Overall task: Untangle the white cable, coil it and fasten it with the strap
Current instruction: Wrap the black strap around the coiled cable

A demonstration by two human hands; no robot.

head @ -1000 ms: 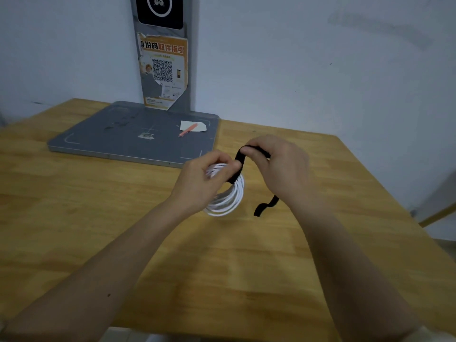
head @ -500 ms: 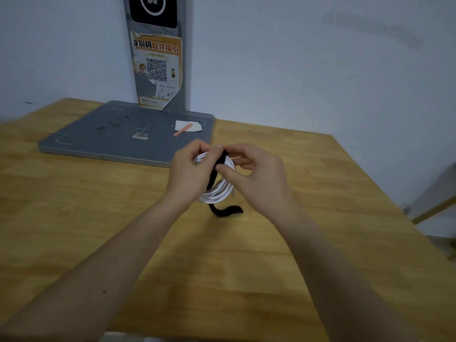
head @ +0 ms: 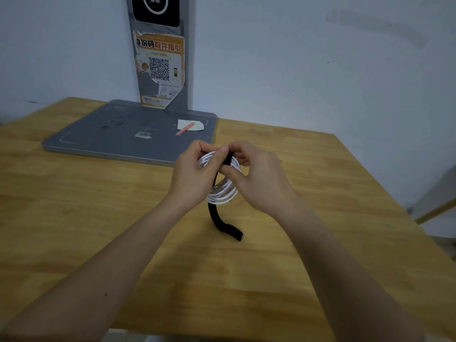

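The white cable (head: 223, 193) is wound into a tight round coil, held upright above the wooden table (head: 74, 218). My left hand (head: 195, 174) grips the coil's upper left side with thumb and fingers. My right hand (head: 256, 178) pinches the black strap (head: 217, 215) against the top of the coil. The strap passes over the coil's top, runs down through its middle and trails onto the table, ending in a curl to the right.
A grey flat base plate (head: 123, 134) of a stand lies at the back of the table, with a white paper slip (head: 191, 124) and a pink pen (head: 185, 129) on it. A post with a QR-code poster (head: 159, 70) rises behind. The table's right edge falls away near a wall.
The strap, first held up in a loop over the coil by my right hand, now lies across the coil's top and hangs down through it. Both hands have closed together on the coil.
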